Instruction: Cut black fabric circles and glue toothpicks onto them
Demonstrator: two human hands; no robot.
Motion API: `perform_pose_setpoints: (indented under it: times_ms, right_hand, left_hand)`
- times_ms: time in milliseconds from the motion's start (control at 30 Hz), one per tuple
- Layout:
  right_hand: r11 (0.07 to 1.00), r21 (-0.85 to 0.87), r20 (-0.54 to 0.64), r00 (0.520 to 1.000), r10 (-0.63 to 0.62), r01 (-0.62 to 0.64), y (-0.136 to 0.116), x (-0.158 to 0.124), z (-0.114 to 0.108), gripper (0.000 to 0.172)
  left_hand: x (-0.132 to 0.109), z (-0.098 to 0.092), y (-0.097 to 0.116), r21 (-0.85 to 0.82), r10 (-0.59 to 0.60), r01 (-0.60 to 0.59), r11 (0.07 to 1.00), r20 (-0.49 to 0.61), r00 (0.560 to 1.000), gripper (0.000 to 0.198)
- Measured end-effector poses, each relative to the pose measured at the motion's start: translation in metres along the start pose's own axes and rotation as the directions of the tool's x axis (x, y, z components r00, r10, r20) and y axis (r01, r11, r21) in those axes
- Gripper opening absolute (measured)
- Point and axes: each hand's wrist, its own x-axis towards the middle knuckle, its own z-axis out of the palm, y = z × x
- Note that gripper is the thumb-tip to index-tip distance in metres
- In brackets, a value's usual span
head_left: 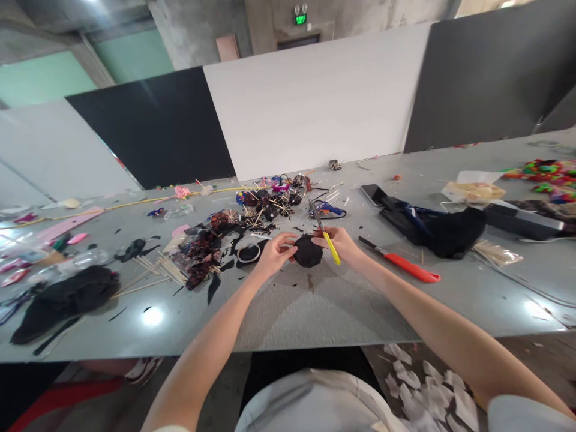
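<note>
Here, black round piece (308, 252): left edge pinched by left hand (275, 254); right edge beside right hand (344, 243), clasping yellow-handled tool (332, 248).

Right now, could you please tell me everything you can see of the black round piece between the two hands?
The black piece is roughly round with a slightly angular outline, plain and dark, and looks like cloth. It sits at the near middle of the gray table; whether it rests there or is lifted is unclear. Fingers of the left hand are at its left edge; the right hand, holding a yellow-handled tool, reaches its upper right. Its underside is hidden.
</note>
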Motion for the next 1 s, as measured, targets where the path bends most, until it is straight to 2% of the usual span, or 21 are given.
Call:
perform_pose_setpoints:
  times_ms: [200, 367, 767, 1000]
  right_hand:
    - [0.999, -0.011, 0.021, 0.998, -0.052, 0.052, 0.0015, 0.0015, -0.0006, 0.046]
    - [0.994, -0.075, 0.039, 0.996, -0.077, 0.079, -0.0003, 0.0006, -0.0011, 0.048]
    - [0.996, -0.049, 0.026, 0.997, -0.069, 0.070, -0.0043, -0.0033, -0.0007, 0.050]
    - [0.996, -0.051, 0.039, 0.997, -0.070, 0.072, -0.0035, -0.0032, -0.0011, 0.051]
  left_hand:
    - [-0.0021, -0.0018, 0.0028, 0.118, 0.042, -0.054, 0.991, 0.097, 0.994, 0.040]
    - [-0.0024, -0.0027, 0.0010, 0.126, 0.016, -0.031, 0.992, 0.120, 0.993, 0.041]
    - [-0.0009, 0.0005, 0.0004, 0.025, 0.027, -0.027, 0.999, -0.007, 1.000, 0.045]
    - [-0.0002, -0.0024, -0.0053, 0.010, 0.030, -0.030, 1.000, -0.014, 0.999, 0.043]
